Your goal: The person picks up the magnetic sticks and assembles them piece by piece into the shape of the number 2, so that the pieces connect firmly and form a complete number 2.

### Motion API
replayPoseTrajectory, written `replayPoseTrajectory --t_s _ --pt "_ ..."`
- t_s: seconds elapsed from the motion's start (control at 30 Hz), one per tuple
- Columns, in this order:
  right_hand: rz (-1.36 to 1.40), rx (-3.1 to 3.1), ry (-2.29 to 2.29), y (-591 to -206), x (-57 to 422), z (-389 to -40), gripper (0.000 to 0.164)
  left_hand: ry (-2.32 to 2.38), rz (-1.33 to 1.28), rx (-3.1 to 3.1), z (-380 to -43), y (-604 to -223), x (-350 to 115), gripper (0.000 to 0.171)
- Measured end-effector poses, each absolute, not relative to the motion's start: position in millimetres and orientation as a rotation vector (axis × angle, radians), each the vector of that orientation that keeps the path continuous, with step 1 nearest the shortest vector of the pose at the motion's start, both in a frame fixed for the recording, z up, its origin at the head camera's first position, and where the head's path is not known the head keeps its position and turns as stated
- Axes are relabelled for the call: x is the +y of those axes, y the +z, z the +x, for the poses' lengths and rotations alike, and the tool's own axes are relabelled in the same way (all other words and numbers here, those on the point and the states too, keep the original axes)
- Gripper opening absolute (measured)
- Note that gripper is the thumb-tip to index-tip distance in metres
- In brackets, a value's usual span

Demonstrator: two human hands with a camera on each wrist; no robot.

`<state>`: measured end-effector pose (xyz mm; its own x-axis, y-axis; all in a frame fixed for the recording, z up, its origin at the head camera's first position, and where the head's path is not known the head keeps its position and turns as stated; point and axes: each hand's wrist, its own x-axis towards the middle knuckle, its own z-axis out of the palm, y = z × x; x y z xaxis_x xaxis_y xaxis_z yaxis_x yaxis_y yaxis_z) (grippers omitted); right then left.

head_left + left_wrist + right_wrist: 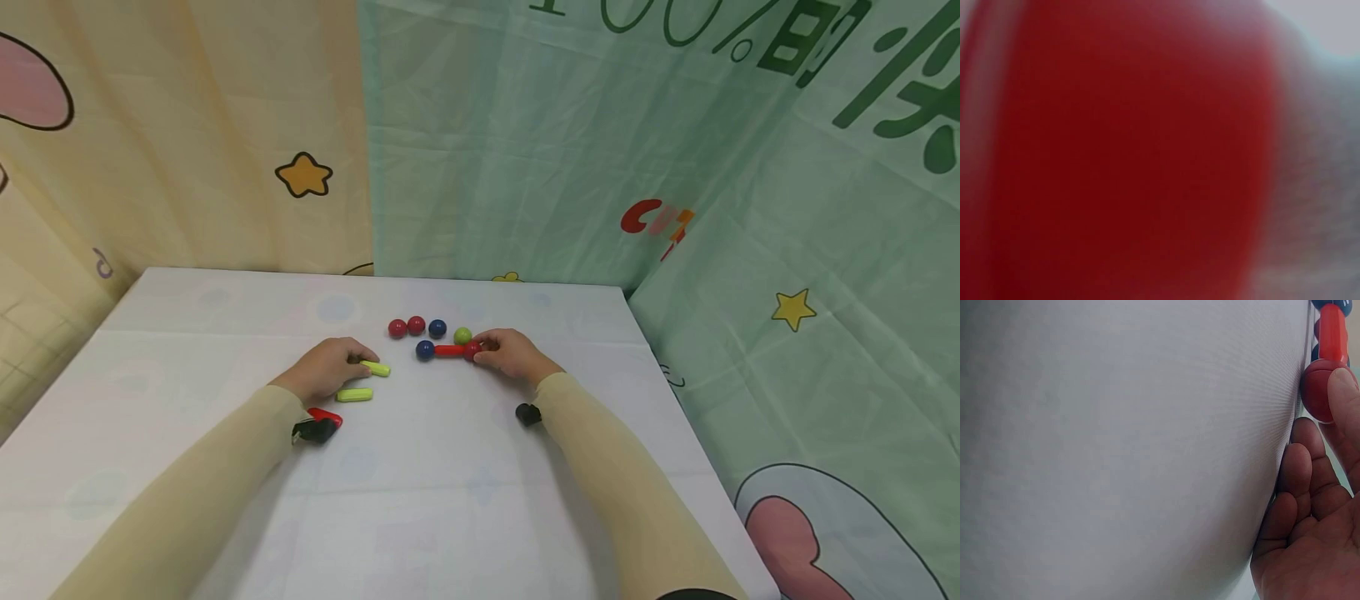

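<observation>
In the head view, my right hand [512, 352] pinches a dark red ball [1317, 390] between thumb and fingers. That ball sits on one end of a red stick [449, 351], and a dark blue ball [425, 350] is on the other end. My left hand [324, 367] holds a yellow-green stick [379, 368] at its fingertips. A second yellow-green stick [354, 395] lies on the table just below that hand. A blurred red thing [1135, 150] fills most of the left wrist view.
Behind the joined pieces lie two dark red balls [407, 327], a dark blue ball [437, 328] and a green ball [462, 336]. Something red [326, 416] is beside the black camera at the left wrist. Printed curtains [487, 167] hang behind the white table [420, 517].
</observation>
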<state>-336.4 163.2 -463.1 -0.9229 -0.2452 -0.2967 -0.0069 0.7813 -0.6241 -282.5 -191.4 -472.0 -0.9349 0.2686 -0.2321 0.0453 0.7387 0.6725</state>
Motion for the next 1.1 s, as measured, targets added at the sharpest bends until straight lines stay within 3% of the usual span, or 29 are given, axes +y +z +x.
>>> replayPoseTrajectory --t_s 1.1 --pt "-0.204 2.630 -0.883 -461.1 162.2 -334.6 0.041 1.024 0.223 2.604 -282.1 -469.1 -189.3 0.029"
